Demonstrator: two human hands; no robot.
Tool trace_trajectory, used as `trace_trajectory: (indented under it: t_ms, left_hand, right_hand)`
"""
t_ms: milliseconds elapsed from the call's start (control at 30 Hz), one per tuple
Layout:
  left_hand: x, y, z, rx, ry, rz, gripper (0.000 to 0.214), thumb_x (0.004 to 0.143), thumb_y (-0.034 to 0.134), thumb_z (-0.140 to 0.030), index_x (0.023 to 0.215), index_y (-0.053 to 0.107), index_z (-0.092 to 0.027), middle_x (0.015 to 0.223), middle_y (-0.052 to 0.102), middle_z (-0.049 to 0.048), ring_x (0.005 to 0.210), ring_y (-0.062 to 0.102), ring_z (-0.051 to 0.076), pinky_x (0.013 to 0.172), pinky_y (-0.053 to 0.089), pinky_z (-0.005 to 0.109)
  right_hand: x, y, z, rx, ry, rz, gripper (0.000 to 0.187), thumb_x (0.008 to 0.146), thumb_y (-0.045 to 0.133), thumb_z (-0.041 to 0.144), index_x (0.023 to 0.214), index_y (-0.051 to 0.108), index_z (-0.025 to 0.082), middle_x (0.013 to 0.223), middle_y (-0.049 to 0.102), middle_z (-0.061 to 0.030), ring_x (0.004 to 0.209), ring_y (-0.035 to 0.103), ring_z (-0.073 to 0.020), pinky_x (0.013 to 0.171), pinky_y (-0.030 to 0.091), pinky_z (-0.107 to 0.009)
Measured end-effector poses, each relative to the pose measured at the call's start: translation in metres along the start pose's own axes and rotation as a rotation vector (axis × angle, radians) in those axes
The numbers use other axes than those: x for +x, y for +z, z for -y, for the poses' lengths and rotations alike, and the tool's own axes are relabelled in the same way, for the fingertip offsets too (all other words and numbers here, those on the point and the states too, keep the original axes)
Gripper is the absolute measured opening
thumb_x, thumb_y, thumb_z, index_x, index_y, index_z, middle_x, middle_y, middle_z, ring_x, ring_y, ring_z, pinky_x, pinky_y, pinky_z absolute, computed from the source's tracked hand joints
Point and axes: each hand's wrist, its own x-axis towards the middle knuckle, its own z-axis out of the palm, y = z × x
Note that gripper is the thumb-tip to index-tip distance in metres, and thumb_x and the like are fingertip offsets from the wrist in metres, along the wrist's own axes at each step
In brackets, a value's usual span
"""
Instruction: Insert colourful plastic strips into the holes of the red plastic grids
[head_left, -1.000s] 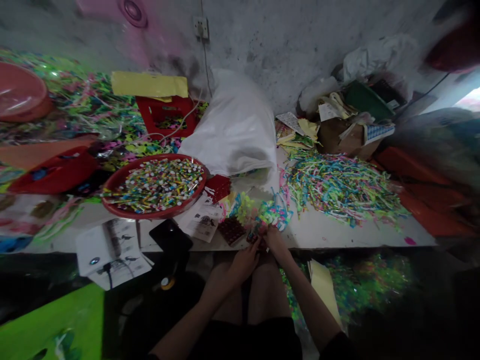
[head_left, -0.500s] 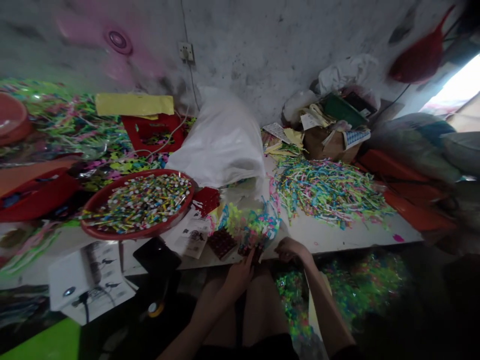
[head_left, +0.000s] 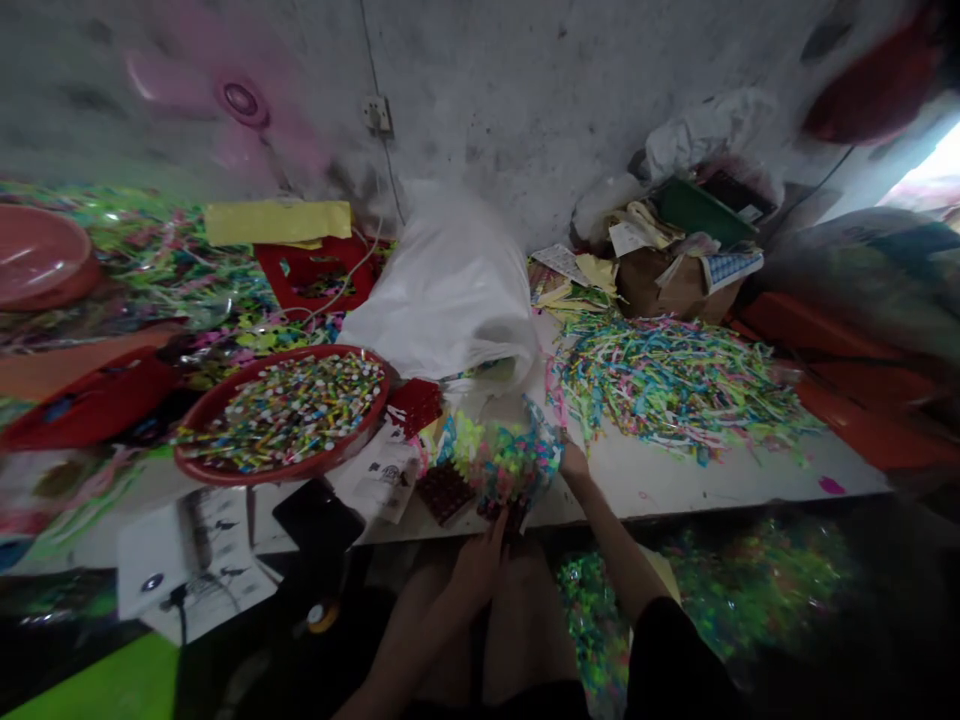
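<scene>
My left hand (head_left: 478,562) is at the table's front edge, its fingers drawn together against a small dark red piece (head_left: 515,518). Dim light hides what exactly they grip. Just beyond lies a heap of small colourful plastic pieces (head_left: 499,450), yellow, blue and pink, in front of the white sack (head_left: 457,280). At the right side of this heap is my right hand (head_left: 574,465), its fingertips hidden among the pieces. A dark red patterned card (head_left: 444,492) lies left of the heap, and a brighter red one (head_left: 415,405) sits behind it.
To the left stands a red basin (head_left: 281,472) full of small coloured pieces with white ends. A black phone-like slab (head_left: 318,515) and a white device (head_left: 150,560) with a cable lie nearer. Colourful strips (head_left: 675,385) are piled right. A pink fan (head_left: 241,100) spins behind.
My right hand has moved forward from the table's front edge to the side of the colourful heap. My left hand stays nearly in place. The whole view has shifted slightly.
</scene>
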Motion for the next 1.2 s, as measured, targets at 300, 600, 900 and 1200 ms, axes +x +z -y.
trace_trajectory:
  t_ms: [300,600,900,1200]
  left_hand:
    - [-0.077,0.069,0.031,-0.247,0.049,0.168,0.032,0.092,0.033,-0.023,0.115,0.055,-0.02,0.112,0.064,0.0077,0.101,0.06,0.019,0.089,0.044,0.031]
    - [-0.081,0.081,0.019,-0.2,0.015,0.093,0.031,0.091,0.032,-0.02,0.11,0.057,-0.016,0.106,0.065,0.0087,0.097,0.06,0.019,0.086,0.043,0.031]
    - [-0.087,0.084,0.023,-0.144,0.033,0.062,0.031,0.09,0.032,-0.018,0.103,0.06,-0.014,0.102,0.066,0.0097,0.096,0.059,0.021,0.086,0.042,0.034]
    - [-0.084,0.09,0.024,-0.142,0.082,0.091,0.026,0.087,0.038,-0.017,0.1,0.061,-0.013,0.102,0.066,0.0112,0.097,0.059,0.023,0.088,0.042,0.035]
  right_hand:
    - [-0.092,-0.053,0.013,0.449,0.219,-0.168,0.035,0.077,0.053,0.055,0.076,0.049,0.02,0.053,0.054,0.0049,0.047,0.057,-0.0131,0.048,0.05,-0.025]
    - [-0.144,0.002,0.055,0.274,0.146,0.264,0.036,0.069,0.062,0.054,0.073,0.066,0.018,0.075,0.071,-0.0063,0.069,0.066,-0.0227,0.067,0.055,-0.035]
    - [-0.13,0.037,0.049,-0.007,0.049,0.3,0.03,0.077,0.052,0.039,0.083,0.069,0.014,0.085,0.072,-0.0098,0.071,0.067,-0.0221,0.071,0.052,-0.034]
    - [-0.109,0.04,0.073,-0.254,0.192,0.399,0.018,0.084,0.051,0.025,0.083,0.066,0.015,0.079,0.07,-0.0079,0.066,0.064,-0.0157,0.056,0.045,-0.022]
